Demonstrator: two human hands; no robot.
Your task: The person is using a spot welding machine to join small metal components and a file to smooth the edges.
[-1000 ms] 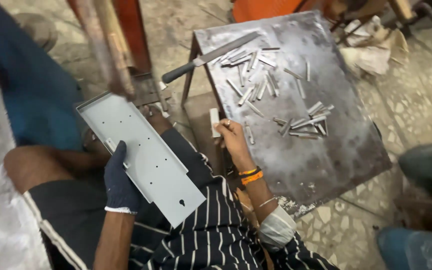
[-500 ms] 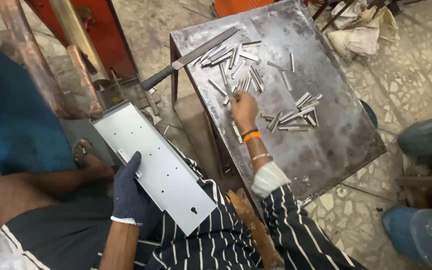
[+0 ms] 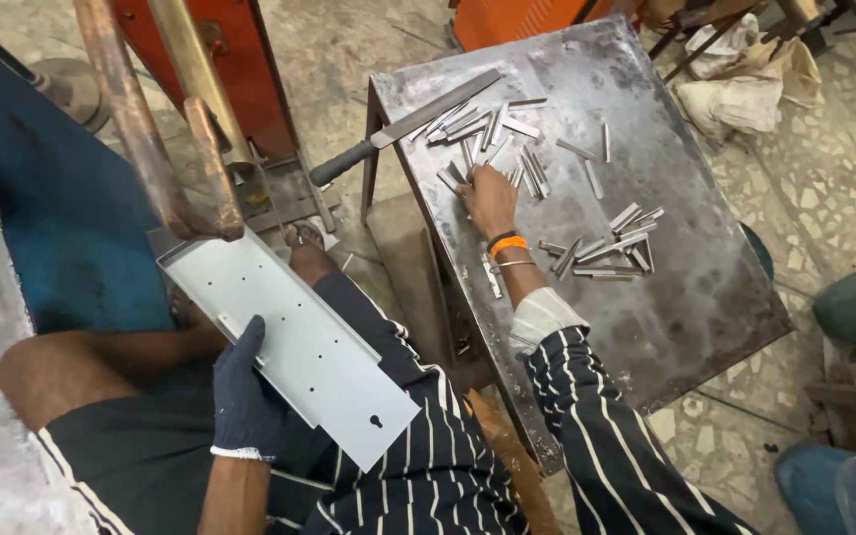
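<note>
My left hand, in a dark blue glove, grips a long grey sheet-metal panel with small punched holes, held tilted over my lap. Its far end lies under the copper arms of a machine. My bare right hand, with orange and metal bangles at the wrist, rests palm down on a steel table, its fingers on a scatter of small metal strips. A second heap of strips lies to the right of my wrist. Whether the fingers pinch a strip is hidden.
A large flat file with a black handle lies at the table's left corner, overhanging the edge. A red machine body stands behind the copper arms. Cloth sacks sit at the upper right. A blue surface lies at the left.
My right hand has reached farther up the table onto the upper group of strips. The panel's far end has slid toward the copper arms.
</note>
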